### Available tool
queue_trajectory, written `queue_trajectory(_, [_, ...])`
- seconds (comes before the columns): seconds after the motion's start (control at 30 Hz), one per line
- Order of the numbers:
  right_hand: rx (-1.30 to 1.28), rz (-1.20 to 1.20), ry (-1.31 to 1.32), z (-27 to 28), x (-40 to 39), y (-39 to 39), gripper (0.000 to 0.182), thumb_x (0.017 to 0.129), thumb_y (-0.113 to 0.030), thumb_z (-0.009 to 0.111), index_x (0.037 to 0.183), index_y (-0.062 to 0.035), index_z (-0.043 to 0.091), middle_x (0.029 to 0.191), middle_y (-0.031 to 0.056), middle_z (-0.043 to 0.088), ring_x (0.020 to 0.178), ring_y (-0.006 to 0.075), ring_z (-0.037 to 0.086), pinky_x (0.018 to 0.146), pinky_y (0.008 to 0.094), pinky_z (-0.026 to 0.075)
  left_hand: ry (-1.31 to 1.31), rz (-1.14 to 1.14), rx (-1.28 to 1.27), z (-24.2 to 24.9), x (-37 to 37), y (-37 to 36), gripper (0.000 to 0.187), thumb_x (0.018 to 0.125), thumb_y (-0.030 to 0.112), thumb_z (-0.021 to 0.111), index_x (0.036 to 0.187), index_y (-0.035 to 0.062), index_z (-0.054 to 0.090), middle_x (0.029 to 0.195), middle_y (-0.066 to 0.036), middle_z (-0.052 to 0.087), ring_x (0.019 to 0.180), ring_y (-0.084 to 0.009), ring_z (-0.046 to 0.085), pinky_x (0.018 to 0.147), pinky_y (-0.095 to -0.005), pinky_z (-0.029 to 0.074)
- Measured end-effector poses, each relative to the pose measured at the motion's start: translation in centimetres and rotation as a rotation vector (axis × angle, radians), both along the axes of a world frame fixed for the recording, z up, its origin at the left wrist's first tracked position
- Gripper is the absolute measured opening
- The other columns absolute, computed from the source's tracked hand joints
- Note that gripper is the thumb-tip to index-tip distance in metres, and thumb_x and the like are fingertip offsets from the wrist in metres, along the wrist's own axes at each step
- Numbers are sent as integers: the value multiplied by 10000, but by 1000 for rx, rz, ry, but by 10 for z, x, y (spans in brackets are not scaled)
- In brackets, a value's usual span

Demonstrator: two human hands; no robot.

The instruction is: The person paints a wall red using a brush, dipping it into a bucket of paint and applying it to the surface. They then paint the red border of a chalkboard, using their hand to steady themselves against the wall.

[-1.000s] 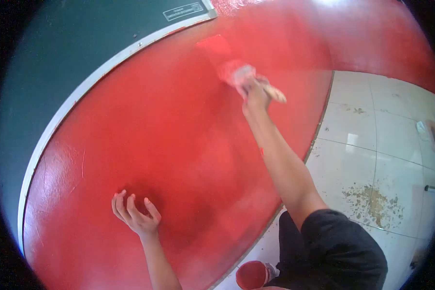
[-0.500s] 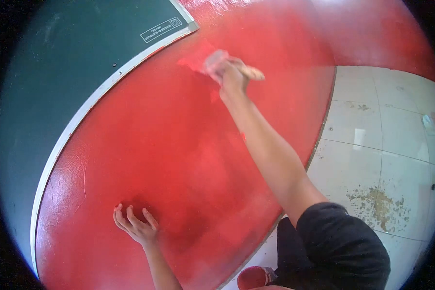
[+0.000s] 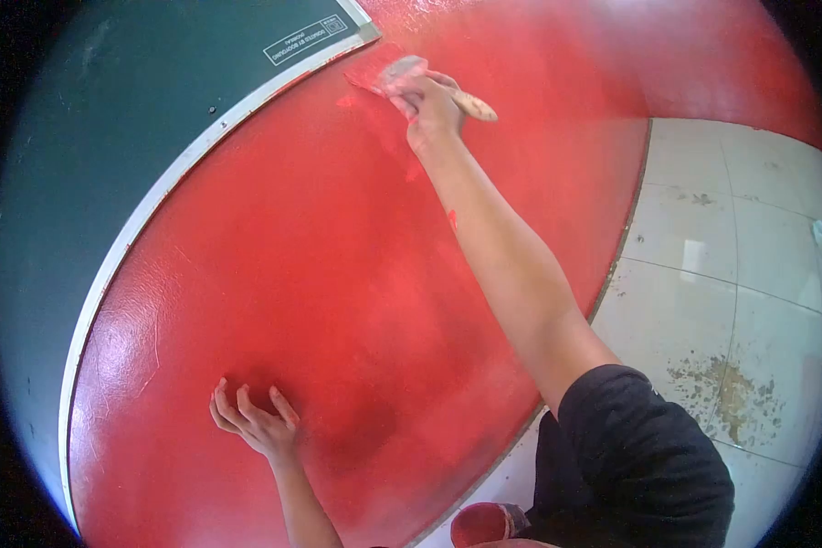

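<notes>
My right hand grips a paintbrush by its pale wooden handle. The brush's bristles, coated in red, touch the red wall just below the corner of a green board. Brighter wet red paint shows around the bristle end, and a red smear marks my right forearm. Lower left, my left hand is held up in front of the wall, fingers apart and curved, with nothing in it.
The green board has a white frame and printed lettering near its corner. At the bottom stands a container of red paint beside my dark clothing. White floor tiles with brown stains lie along the wall's base at right.
My right hand has moved the paintbrush slightly up and left along the wall, nearer the board's corner. The view has shifted a little; my left hand keeps about the same pose.
</notes>
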State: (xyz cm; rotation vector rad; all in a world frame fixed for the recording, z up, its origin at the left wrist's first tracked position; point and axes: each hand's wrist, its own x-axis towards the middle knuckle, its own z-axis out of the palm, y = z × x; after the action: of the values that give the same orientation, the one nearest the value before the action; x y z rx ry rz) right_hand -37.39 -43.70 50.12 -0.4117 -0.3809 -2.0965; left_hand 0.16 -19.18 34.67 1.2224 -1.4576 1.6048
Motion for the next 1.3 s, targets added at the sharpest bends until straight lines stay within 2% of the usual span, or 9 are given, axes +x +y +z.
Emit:
queue_trajectory(0.13, [113, 8, 4, -28, -1, 23, 399, 731, 86, 592, 1069, -5, 402, 873, 177, 617, 706, 286, 676, 631, 355, 594, -8, 8, -2, 2, -3, 3, 338, 912, 250, 564, 1120, 3, 465, 1340, -203, 403, 1240, -385, 344, 993, -550, 343])
queue_trajectory(0.23, [-127, 31, -15, -3, -10, 8, 399, 731, 84, 592, 1073, 1, 405, 838, 171, 625, 702, 279, 675, 606, 343, 588, 34, -22, 11, -1, -1, 0, 341, 911, 248, 565, 1123, 1, 463, 1338, -202, 405, 1232, -384, 347, 990, -545, 347])
queue_trajectory(0.37, [57, 10, -98, 20, 1, 13, 261, 708, 116, 552, 935, 8, 482, 766, 134, 618, 633, 237, 643, 497, 281, 528, 43, -21, -6, -1, 4, -2, 334, 909, 252, 565, 1111, 6, 464, 1334, -199, 408, 1231, -385, 346, 989, -538, 346])
queue_trajectory(0.6, [75, -66, 52, -33, -10, 23, 269, 678, 158, 517, 904, 21, 470, 736, 141, 600, 594, 224, 627, 433, 238, 467, 22, -27, -23, -2, 0, -2, 338, 899, 263, 570, 1105, 16, 468, 1327, -193, 416, 1229, -380, 346, 982, -537, 348])
queue_trajectory(0.77, [0, -95, -40, 32, 4, 25, 372, 683, 162, 532, 1013, 31, 418, 773, 165, 606, 594, 254, 645, 436, 259, 496, 33, -22, -32, 0, 0, 0, 337, 888, 258, 581, 1105, 25, 470, 1323, -186, 421, 1226, -378, 350, 983, -538, 349])
queue_trajectory(0.97, [207, -78, -40, -1, 16, 40, 318, 717, 136, 526, 1008, 40, 441, 768, 182, 624, 549, 256, 642, 419, 264, 499, 54, -35, -22, -1, 3, 1, 356, 872, 245, 604, 1116, 25, 468, 1324, -185, 425, 1223, -384, 356, 986, -539, 353])
queue_trajectory(1.07, [-13, -179, 272, -12, 0, 37, 138, 759, 89, 519, 892, 52, 516, 791, 206, 665, 561, 249, 649, 475, 255, 528, 29, -41, -51, 0, 1, 2, 332, 868, 255, 606, 1076, 26, 486, 1294, -199, 443, 1202, -395, 360, 936, -525, 392])
queue_trajectory(1.2, [60, -100, -9, 36, 23, 31, 227, 770, 82, 535, 985, 25, 486, 781, 181, 643, 624, 269, 662, 587, 310, 580, 23, -35, -62, 0, 7, 2, 320, 865, 269, 606, 1065, 45, 494, 1288, -190, 448, 1187, -396, 373, 913, -507, 417])
queue_trajectory(1.3, [71, -31, 101, 11, 27, 25, 293, 765, 89, 534, 1037, 6, 463, 773, 169, 630, 664, 282, 669, 587, 346, 587, 25, -57, -65, 0, 10, 4, 308, 863, 266, 606, 1055, 50, 499, 1278, -187, 456, 1180, -397, 380, 896, -496, 430])
